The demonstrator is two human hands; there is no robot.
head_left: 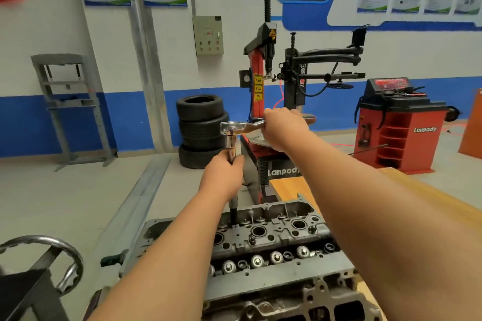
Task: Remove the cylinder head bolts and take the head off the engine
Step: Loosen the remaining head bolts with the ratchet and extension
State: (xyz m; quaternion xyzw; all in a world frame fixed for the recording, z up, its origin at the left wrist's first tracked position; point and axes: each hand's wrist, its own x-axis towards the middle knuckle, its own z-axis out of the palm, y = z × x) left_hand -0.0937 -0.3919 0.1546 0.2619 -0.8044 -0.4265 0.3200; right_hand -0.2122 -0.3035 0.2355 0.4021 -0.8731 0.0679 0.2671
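- The left hand (221, 177) grips the upright extension bar (231, 147), and the right hand (284, 129) holds the ratchet (234, 128) handle above.
- The bar's lower end stands in the cylinder head (273, 240), below the left hand.
- A wooden counter (287, 186) lies just behind, with stacked tyres (200, 130) farther back.

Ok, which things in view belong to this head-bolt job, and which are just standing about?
Job: ratchet, held by the right grip; extension bar, held by the left grip; cylinder head.
Standing about: stacked tyres; tyre changer; wheel balancer; grey press frame.
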